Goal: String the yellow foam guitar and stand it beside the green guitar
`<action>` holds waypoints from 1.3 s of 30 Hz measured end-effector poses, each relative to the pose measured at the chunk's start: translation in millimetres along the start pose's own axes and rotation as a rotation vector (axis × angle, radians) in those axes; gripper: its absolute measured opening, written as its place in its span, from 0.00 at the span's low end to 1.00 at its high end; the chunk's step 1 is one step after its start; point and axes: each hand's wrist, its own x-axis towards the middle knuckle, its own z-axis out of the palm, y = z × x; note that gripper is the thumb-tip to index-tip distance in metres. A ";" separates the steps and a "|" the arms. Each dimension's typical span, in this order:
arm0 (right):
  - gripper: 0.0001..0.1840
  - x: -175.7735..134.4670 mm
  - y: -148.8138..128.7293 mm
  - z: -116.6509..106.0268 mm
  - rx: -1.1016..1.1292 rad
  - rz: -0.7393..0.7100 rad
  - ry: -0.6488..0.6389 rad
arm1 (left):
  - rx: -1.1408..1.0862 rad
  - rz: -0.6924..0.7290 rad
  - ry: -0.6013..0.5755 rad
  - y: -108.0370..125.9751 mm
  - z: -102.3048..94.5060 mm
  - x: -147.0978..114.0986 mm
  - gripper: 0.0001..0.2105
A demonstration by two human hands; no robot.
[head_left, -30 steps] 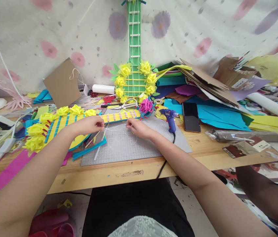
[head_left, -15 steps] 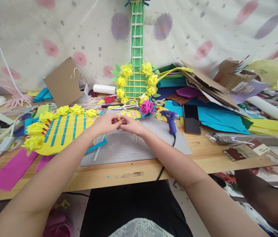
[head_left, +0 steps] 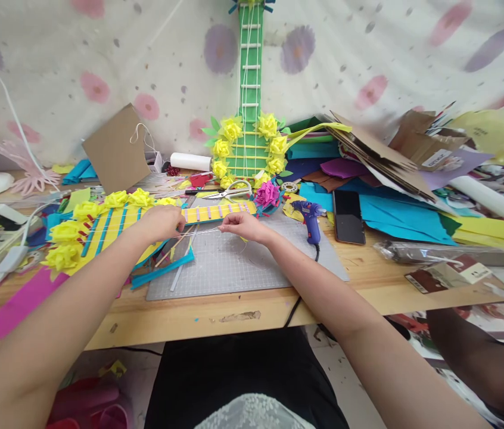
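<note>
A thin white string (head_left: 202,232) stretches between my two hands. My left hand (head_left: 162,223), over the neck end of the yellow paper guitar's body, is closed on the string. At the other end my right hand (head_left: 239,227) pinches it between thumb and fingers, above the cutting mat. The yellow guitar (head_left: 111,223) lies on the table, with teal strips across its body, yellow paper flowers along its edge and lilac strips on its neck. A magenta paper rose (head_left: 267,194) sits by the neck's right end.
A green guitar (head_left: 249,89) leans on the patterned curtain. Scissors (head_left: 232,191) lie behind the neck. Right of the grey mat (head_left: 252,274) are a blue glue gun (head_left: 311,220), a phone (head_left: 348,217) and piled paper. Blue strips (head_left: 162,271) lie near the mat's left edge.
My hands were together over the guitar neck. My left hand has moved left and my right hand slightly right, drawing the string out between them; the neck now shows.
</note>
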 end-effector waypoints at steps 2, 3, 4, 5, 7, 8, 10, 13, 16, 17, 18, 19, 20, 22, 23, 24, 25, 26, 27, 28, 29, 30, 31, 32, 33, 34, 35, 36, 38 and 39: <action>0.18 -0.7 1.2 -1.1 0.000 0.005 -0.004 | -0.022 -0.023 0.006 -1.6 -3.2 -0.9 0.08; 0.18 -0.9 1.7 -1.7 0.001 0.007 -0.002 | -0.053 -0.053 0.026 -3.5 -4.5 -1.7 0.08; 0.18 -1.0 2.1 -2.4 0.003 0.009 0.003 | -0.093 -0.085 0.056 -6.2 -5.4 -2.5 0.09; 0.17 -1.0 2.6 -3.2 0.002 0.008 0.010 | -0.134 -0.114 0.090 -9.5 -6.0 -3.4 0.09; 0.17 -0.7 3.7 -5.3 -0.002 0.002 0.029 | -0.199 -0.158 0.136 -17.0 -5.9 -4.9 0.10; 0.17 -0.5 4.5 -6.7 -0.005 0.000 0.046 | -0.224 -0.173 0.144 -20.7 -5.1 -5.4 0.10; 0.16 -0.4 6.2 -10.4 -0.005 0.003 0.092 | -0.276 -0.192 0.141 -26.5 -2.6 -6.0 0.10; 0.17 -1.4 8.6 -16.7 -0.002 0.024 0.166 | -0.350 -0.196 0.152 -29.1 1.2 -6.6 0.09; 0.17 -3.5 9.8 -20.6 -0.012 0.022 0.177 | -0.352 -0.252 0.239 -26.5 1.1 -8.5 0.09; 0.17 -4.2 9.8 -20.8 -0.016 0.016 0.167 | -0.347 -0.297 0.276 -25.3 0.3 -9.3 0.09; 0.17 -4.7 9.7 -20.3 -0.019 0.012 0.153 | -0.345 -0.344 0.308 -24.1 -0.7 -10.0 0.09; 0.18 -5.1 9.5 -19.3 -0.021 0.011 0.136 | -0.346 -0.385 0.329 -22.7 -1.5 -10.4 0.09; 0.18 -5.2 9.3 -17.7 -0.022 0.011 0.116 | -0.352 -0.414 0.334 -21.2 -2.0 -10.4 0.08; 0.19 -4.8 8.8 -13.9 -0.027 0.018 0.078 | -0.379 -0.427 0.307 -17.3 -2.0 -9.2 0.08; 0.19 -4.4 8.5 -12.0 -0.036 0.025 0.066 | -0.401 -0.415 0.288 -14.7 -1.5 -8.0 0.08; 0.20 -4.0 8.1 -10.4 -0.049 0.034 0.064 | -0.432 -0.397 0.271 -11.6 -0.9 -6.4 0.08; 0.20 -3.6 7.6 -9.3 -0.064 0.042 0.069 | -0.471 -0.376 0.259 -8.2 -0.6 -4.6 0.08; 0.20 -3.5 7.0 -8.6 -0.076 0.050 0.080 | -0.518 -0.347 0.247 -4.5 -0.5 -2.5 0.09; 0.20 -3.6 6.4 -8.4 -0.084 0.056 0.090 | -0.577 -0.310 0.228 -0.6 -1.0 -0.3 0.11; 0.19 -4.0 5.7 -8.6 -0.086 0.056 0.096 | -0.650 -0.262 0.202 3.2 -2.0 2.2 0.13; 0.18 -4.6 5.2 -8.9 -0.083 0.053 0.096 | -0.735 -0.204 0.173 6.9 -3.5 4.9 0.14; 0.17 -5.3 4.9 -9.3 -0.078 0.049 0.092 | -0.826 -0.142 0.150 10.2 -5.1 8.0 0.15; 0.17 -6.1 4.8 -9.5 -0.075 0.048 0.087 | -0.910 -0.085 0.143 13.0 -6.7 11.6 0.15; 0.16 -6.7 4.9 -9.6 -0.076 0.051 0.085 | -0.971 -0.041 0.159 15.1 -7.9 15.6 0.15; 0.15 -7.2 5.4 -9.4 -0.079 0.057 0.087 | -0.997 -0.028 0.194 16.4 -8.7 19.8 0.14; 0.14 -7.5 6.0 -9.1 -0.082 0.066 0.096 | -0.988 -0.044 0.239 17.0 -8.9 24.0 0.13; 0.13 -7.5 6.9 -8.8 -0.084 0.077 0.109 | -0.957 -0.076 0.281 17.2 -8.8 28.0 0.12; 0.13 -7.5 7.8 -8.6 -0.085 0.086 0.126 | -0.921 -0.111 0.307 17.2 -8.6 31.3 0.11; 0.13 -7.3 9.5 -8.8 -0.090 0.099 0.154 | -0.890 -0.145 0.311 17.6 -8.9 35.0 0.10; 0.13 -7.2 10.3 -9.3 -0.097 0.102 0.163 | -0.910 -0.139 0.288 18.5 -9.8 35.1 0.10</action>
